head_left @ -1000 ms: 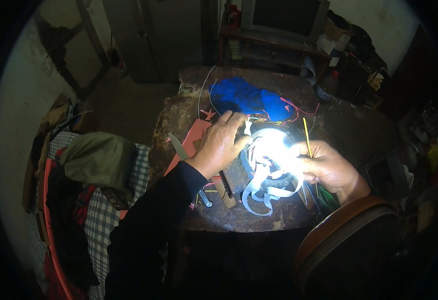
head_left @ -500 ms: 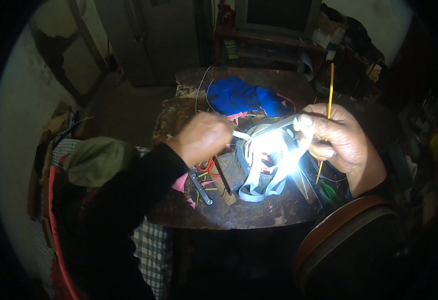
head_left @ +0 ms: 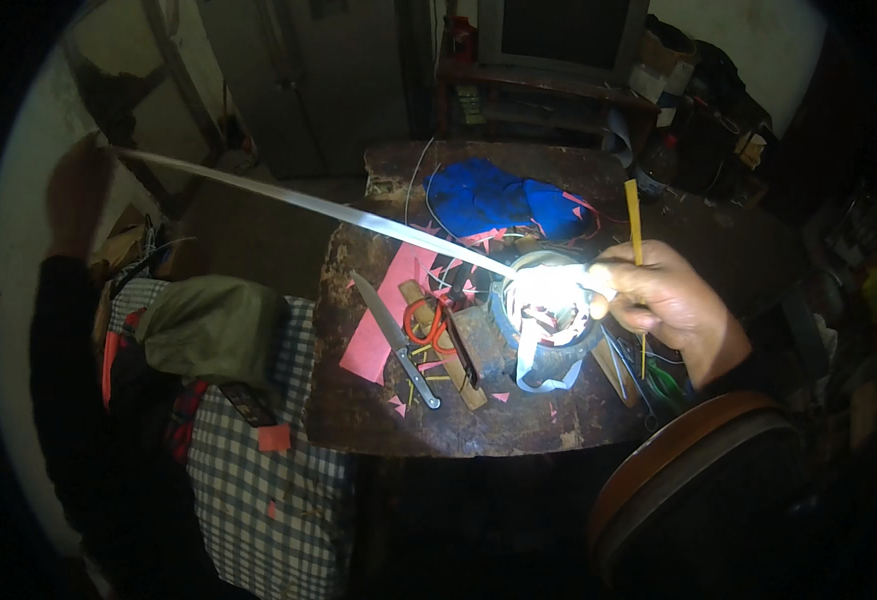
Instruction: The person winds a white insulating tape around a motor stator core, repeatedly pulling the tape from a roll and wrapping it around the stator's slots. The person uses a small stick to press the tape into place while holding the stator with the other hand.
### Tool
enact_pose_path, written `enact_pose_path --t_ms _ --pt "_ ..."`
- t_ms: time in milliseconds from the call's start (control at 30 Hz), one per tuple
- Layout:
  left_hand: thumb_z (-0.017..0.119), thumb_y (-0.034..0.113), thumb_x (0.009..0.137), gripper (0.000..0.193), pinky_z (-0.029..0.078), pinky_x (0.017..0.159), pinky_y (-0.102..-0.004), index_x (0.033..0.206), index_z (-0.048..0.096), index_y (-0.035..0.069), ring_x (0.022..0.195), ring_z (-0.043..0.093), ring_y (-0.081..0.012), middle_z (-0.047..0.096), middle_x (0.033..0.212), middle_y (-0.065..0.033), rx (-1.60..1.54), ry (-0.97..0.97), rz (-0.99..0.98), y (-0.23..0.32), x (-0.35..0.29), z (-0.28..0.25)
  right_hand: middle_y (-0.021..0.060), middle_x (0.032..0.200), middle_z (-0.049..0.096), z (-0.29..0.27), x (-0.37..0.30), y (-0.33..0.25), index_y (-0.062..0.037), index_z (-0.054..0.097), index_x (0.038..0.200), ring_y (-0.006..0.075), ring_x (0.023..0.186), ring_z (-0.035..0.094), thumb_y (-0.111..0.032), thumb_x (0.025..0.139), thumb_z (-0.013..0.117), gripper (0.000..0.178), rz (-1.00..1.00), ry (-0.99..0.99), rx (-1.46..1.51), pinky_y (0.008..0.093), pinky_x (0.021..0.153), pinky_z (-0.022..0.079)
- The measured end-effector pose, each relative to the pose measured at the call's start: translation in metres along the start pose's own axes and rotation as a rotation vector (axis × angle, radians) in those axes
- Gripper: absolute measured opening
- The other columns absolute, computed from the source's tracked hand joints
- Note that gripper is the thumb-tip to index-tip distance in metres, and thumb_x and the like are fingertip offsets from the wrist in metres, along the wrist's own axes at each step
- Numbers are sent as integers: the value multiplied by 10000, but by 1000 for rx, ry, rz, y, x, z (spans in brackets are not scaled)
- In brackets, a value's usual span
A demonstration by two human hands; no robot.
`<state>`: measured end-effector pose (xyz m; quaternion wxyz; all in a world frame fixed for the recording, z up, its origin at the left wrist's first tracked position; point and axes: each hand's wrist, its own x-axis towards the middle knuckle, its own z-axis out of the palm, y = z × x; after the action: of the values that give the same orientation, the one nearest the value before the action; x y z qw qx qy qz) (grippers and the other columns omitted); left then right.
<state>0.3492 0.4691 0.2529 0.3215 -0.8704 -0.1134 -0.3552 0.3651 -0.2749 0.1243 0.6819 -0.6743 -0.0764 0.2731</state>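
A long white strip (head_left: 348, 213) is stretched taut from the far left down to a brightly lit round container (head_left: 548, 348). Blurred by motion, my left hand (head_left: 80, 190) is closed at the strip's outer end. My right hand (head_left: 663, 285), beside the container, grips a thin yellow stick (head_left: 633, 215) that stands almost upright. Its thumb and fingertips are also pinched at the strip's bright near end, where glare hides detail. A loop of the strip (head_left: 533, 372) hangs over the container's near side.
On the dark wooden table (head_left: 478, 430) lie a knife (head_left: 395, 338), red-handled scissors (head_left: 420, 320), a pink sheet (head_left: 383, 320), a dark block (head_left: 478, 340) and blue cloth (head_left: 498, 195). A checked cloth (head_left: 268, 520) and an olive cap (head_left: 213, 330) are at left.
My left hand has swung from beside the container out to the far left, drawing the strip long and straight. The knife, scissors and pink sheet are now uncovered. The right hand stays near the container.
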Motion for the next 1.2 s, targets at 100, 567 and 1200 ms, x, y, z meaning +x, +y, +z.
enact_pose_path --t_ms 100,567,1200 --pt "599 310 1123 436 566 1026 -410 1467 634 45 1179 721 -286 758 1259 -143 232 114 -62 -149 -27 15 86 792 698 1 28 20 118 717 1203 34 475 449 -125 1026 730 301 156 35 -182 214 409 297" --pt "794 99 952 565 559 1004 -425 1465 574 11 1174 693 -286 683 1344 -202 -1206 -267 9 210 -148 -123 107 968 815 -6 93 61 34 805 1115 177 825 781 -97 982 768 191 26 -113 -349 301 745 633" --pt "771 -2 863 128 550 897 -420 973 707 16 1016 700 -336 712 1056 -153 -1628 -282 -33 542 -153 -161 127 745 689 -9 88 117 16 728 898 230 645 666 -121 975 658 172 -782 -60 -481 373 609 528"
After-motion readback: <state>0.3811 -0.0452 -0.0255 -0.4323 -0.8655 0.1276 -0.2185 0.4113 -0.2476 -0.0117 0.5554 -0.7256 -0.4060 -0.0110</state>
